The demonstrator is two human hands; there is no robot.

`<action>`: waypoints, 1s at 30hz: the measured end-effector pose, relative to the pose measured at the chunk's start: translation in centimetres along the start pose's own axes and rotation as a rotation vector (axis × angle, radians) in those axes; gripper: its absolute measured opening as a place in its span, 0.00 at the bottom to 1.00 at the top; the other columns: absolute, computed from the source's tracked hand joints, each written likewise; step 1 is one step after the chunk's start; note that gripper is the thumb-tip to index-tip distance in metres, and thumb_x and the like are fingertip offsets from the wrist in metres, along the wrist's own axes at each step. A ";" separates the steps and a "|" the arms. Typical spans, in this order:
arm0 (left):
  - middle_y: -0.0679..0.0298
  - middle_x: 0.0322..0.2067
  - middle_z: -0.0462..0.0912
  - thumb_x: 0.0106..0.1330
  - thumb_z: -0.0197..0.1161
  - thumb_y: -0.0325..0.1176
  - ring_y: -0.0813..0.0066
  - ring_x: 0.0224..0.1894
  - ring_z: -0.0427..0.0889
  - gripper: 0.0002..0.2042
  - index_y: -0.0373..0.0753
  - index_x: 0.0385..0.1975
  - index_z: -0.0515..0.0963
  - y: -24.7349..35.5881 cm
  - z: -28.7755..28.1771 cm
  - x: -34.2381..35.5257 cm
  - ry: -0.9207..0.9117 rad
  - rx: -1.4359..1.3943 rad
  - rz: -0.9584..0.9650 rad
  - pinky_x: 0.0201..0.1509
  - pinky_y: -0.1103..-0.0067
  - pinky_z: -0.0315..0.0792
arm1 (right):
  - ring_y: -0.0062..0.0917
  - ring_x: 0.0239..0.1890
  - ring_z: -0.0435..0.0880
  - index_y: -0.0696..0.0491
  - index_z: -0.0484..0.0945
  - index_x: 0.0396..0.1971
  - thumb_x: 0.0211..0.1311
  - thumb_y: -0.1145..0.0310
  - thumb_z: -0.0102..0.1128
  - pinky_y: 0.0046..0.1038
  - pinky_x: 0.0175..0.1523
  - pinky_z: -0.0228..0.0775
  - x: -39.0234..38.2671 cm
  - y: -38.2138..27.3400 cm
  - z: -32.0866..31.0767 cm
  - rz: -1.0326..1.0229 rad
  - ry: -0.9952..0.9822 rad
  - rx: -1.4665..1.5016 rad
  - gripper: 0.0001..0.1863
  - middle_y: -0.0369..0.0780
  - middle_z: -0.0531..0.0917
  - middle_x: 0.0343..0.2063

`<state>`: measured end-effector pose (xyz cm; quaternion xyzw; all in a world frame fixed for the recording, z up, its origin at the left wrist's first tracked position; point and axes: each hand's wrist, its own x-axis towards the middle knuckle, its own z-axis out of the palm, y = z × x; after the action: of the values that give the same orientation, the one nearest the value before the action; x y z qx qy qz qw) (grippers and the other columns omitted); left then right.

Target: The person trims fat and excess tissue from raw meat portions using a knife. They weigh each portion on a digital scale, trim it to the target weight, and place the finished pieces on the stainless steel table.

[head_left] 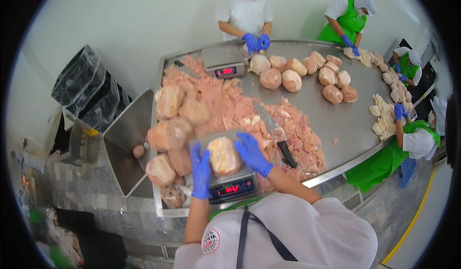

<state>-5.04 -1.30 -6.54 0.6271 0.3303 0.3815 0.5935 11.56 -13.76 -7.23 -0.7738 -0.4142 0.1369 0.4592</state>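
A rounded lump of pale raw meat [224, 156] sits on a small scale [233, 189] with a lit red display, near the table's front edge. My left hand [200, 171], in a blue glove, is at the lump's left side with its fingers stretched out. My right hand [253, 155], also blue-gloved, is open at the lump's right side, fingertips close to it. Whether the fingertips touch the meat I cannot tell. A large knife [276, 133] with a black handle lies on a heap of meat trimmings [218, 98] beyond my right hand.
More meat lumps [169, 133] are piled left of the scale. A metal bin [126, 144] stands against the table's left side. Across the steel table [307, 110], a person [245, 17] handles meat beside another scale [223, 60]. Several co-workers in green aprons [343, 22] work along the right.
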 end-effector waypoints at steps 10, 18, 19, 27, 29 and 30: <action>0.67 0.60 0.73 0.73 0.56 0.35 0.79 0.60 0.70 0.20 0.40 0.64 0.69 3.4 -3.6 0.1 0.053 -0.234 -0.164 0.66 0.78 0.62 | 0.35 0.58 0.74 0.55 0.73 0.60 0.70 0.55 0.59 0.35 0.64 0.64 -0.7 1.8 -4.6 0.095 0.081 0.323 0.25 0.46 0.77 0.53; 0.67 0.59 0.73 0.73 0.57 0.36 0.79 0.60 0.70 0.21 0.39 0.64 0.69 3.9 -4.0 -0.1 0.045 -0.223 -0.180 0.66 0.78 0.63 | 0.33 0.58 0.73 0.56 0.73 0.60 0.71 0.54 0.58 0.34 0.64 0.64 -1.0 0.5 -5.0 0.091 0.024 0.316 0.26 0.44 0.75 0.56; 0.68 0.59 0.73 0.73 0.57 0.36 0.79 0.60 0.70 0.21 0.39 0.64 0.69 4.1 -3.9 -0.1 0.043 -0.236 -0.184 0.66 0.78 0.63 | 0.32 0.58 0.73 0.56 0.73 0.60 0.71 0.54 0.58 0.34 0.64 0.64 -0.9 0.3 -5.0 0.096 0.019 0.321 0.25 0.44 0.75 0.56; 0.67 0.59 0.74 0.72 0.60 0.39 0.77 0.59 0.71 0.23 0.41 0.65 0.69 3.0 -3.5 -0.6 0.011 -0.220 -0.304 0.63 0.78 0.64 | 0.32 0.58 0.74 0.57 0.72 0.61 0.72 0.56 0.57 0.32 0.64 0.65 -0.9 0.4 -4.5 0.169 -0.045 0.473 0.25 0.44 0.75 0.57; 0.65 0.58 0.74 0.72 0.61 0.40 0.75 0.58 0.73 0.24 0.41 0.65 0.68 2.7 -3.2 -0.9 -0.030 -0.272 -0.392 0.61 0.77 0.68 | 0.34 0.59 0.74 0.58 0.70 0.62 0.70 0.54 0.60 0.34 0.65 0.65 -0.8 1.0 -4.0 0.196 -0.115 0.516 0.29 0.46 0.74 0.57; 0.64 0.58 0.75 0.72 0.60 0.40 0.73 0.57 0.74 0.24 0.41 0.65 0.68 1.3 -3.3 -1.3 -0.063 -0.312 -0.447 0.60 0.76 0.69 | 0.35 0.59 0.74 0.59 0.69 0.63 0.68 0.53 0.61 0.34 0.65 0.65 -0.9 1.3 -3.6 0.209 -0.149 0.538 0.31 0.47 0.74 0.57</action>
<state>-8.60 -0.91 -5.38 0.4513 0.3791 0.2677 0.7622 13.82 -16.93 -6.52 -0.6507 -0.3138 0.3447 0.5994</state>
